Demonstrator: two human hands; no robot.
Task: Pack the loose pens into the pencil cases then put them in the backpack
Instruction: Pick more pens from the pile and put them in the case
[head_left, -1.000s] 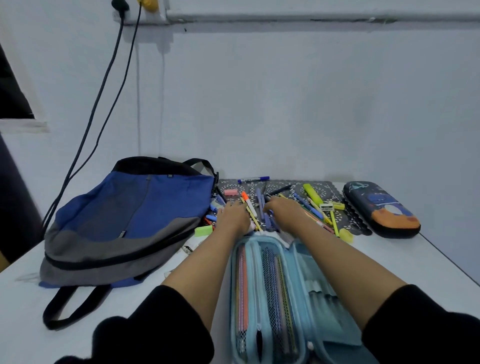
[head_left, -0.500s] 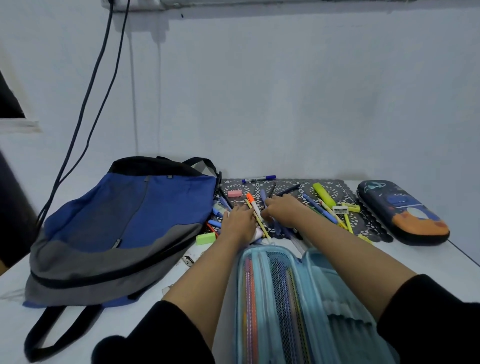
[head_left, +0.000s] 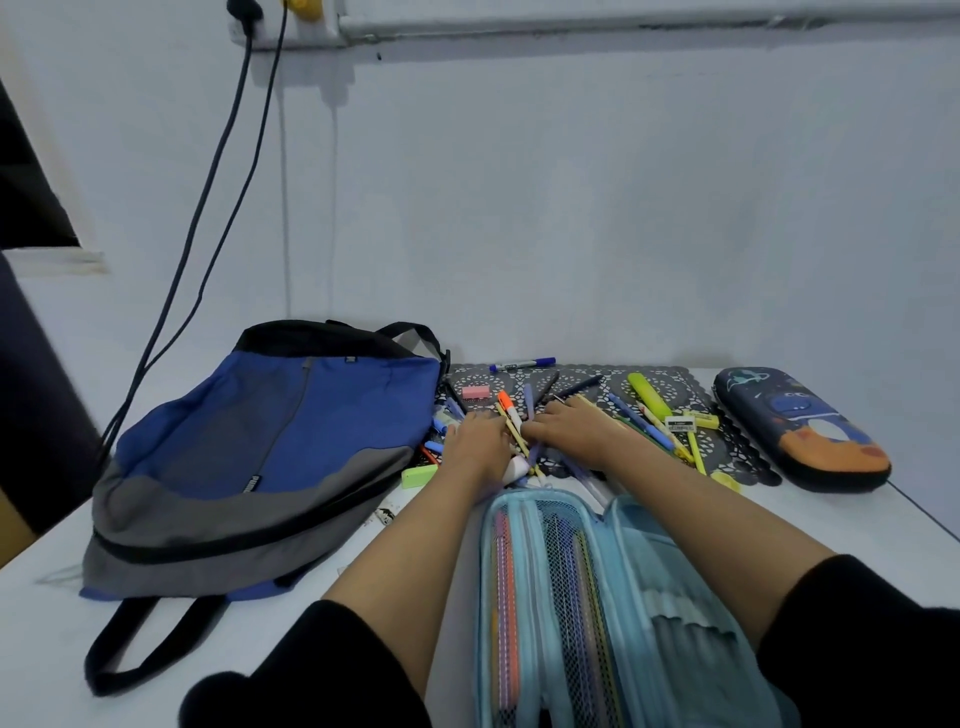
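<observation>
Loose pens (head_left: 631, 415), pencils and a yellow highlighter (head_left: 649, 397) lie scattered on a dark lace mat (head_left: 740, 447) at the back of the white table. My left hand (head_left: 475, 447) and my right hand (head_left: 569, 428) sit close together on the pile, fingers curled round a bunch of pens between them; an orange-tipped pen (head_left: 508, 408) sticks out. An open light blue pencil case (head_left: 644, 587) with several pens behind its mesh lies in front of me. A shut dark pencil case (head_left: 800, 428) lies at the right. The blue and grey backpack (head_left: 270, 452) lies flat at the left.
A blue marker (head_left: 522, 365), a pink eraser (head_left: 475, 392) and a green eraser (head_left: 420, 475) lie around the pile. Two dark cables (head_left: 208, 218) hang down the wall behind the backpack. The table's right edge runs past the dark case.
My two hands have drawn together over the pile, from lying apart on the pens to closing on a bunch between them. The camera view shifted slightly.
</observation>
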